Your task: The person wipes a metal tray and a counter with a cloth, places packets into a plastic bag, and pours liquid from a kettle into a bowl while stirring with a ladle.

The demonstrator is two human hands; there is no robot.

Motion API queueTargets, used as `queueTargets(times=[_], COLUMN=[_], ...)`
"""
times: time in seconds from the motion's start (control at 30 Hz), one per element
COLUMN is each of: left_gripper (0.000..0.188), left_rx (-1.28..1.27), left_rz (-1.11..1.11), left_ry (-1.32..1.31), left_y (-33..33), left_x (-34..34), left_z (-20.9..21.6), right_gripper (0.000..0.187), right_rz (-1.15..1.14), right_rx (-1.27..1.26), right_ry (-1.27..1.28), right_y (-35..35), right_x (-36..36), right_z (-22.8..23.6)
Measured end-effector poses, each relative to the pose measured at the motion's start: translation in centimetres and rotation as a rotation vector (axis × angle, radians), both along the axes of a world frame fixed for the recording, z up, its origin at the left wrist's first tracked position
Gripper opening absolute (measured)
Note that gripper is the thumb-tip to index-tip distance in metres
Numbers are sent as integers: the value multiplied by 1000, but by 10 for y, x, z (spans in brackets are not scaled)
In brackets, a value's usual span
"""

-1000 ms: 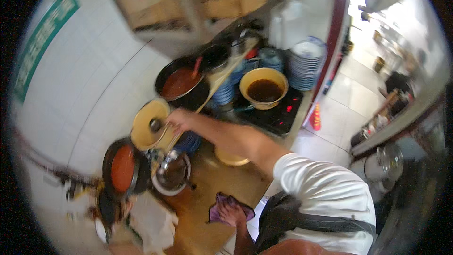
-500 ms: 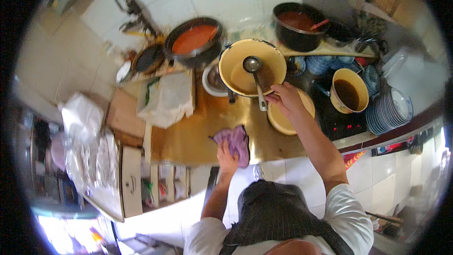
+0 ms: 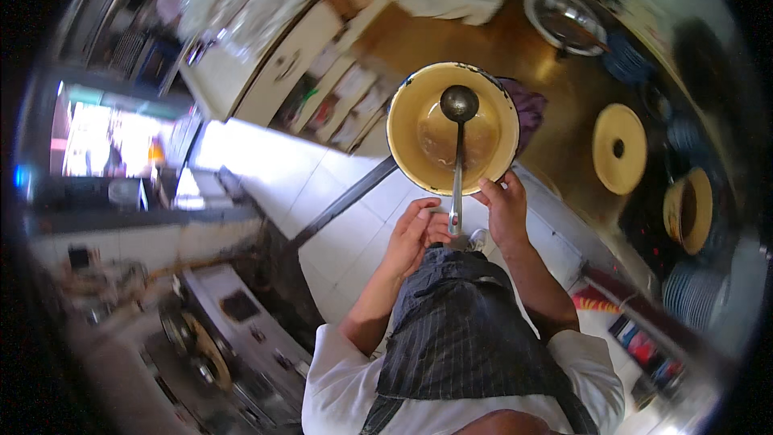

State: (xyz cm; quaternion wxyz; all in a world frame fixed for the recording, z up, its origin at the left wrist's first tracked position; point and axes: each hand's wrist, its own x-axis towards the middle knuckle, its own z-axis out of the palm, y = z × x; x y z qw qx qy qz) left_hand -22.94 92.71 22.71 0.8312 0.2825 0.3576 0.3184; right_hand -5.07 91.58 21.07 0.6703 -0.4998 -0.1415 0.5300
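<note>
A cream enamel pot point(image 3: 407, 125) with a dark chipped rim is held up in front of me, off the counter. It holds a little cloudy brownish liquid. A metal ladle point(image 3: 460, 103) rests in it, its handle hanging over the near rim. My right hand point(image 3: 505, 205) grips the pot at its near right side, thumb at the rim. My left hand point(image 3: 415, 234) is beside the ladle's handle end, fingers loosely curved and thumb apart; it shows no clear grip. Behind the pot, a purple cloth point(image 3: 529, 113) lies partly hidden on the counter point(image 3: 555, 145).
To the right are a cream lid point(image 3: 620, 149), a cream pot of brown liquid point(image 3: 688, 211) and stacked plates point(image 3: 694, 290). A white-rimmed bowl point(image 3: 564, 22) stands farther back. Drawers point(image 3: 290, 60) are at the upper left, a stove point(image 3: 233, 338) at the lower left. A dark rail point(image 3: 342, 201) crosses above the floor.
The view has swung left. The pot and ladle have come off the counter toward me in my right hand. My left hand has let go of the purple cloth and moved to the ladle handle.
</note>
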Motion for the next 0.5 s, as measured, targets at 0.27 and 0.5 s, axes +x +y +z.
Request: queueTargets(times=[0.27, 0.5], left_gripper=[24, 18], left_rx=[-102, 304], left_rz=[411, 593], left_ry=[10, 944], left_y=[-11, 1], left_x=[-158, -330], left_z=[14, -4], right_gripper=[23, 10], right_rz=[458, 675], right_rx=[2, -62], right_ry=[36, 61], right_y=[50, 91], right_x=[-186, -379], right_z=[-15, -33])
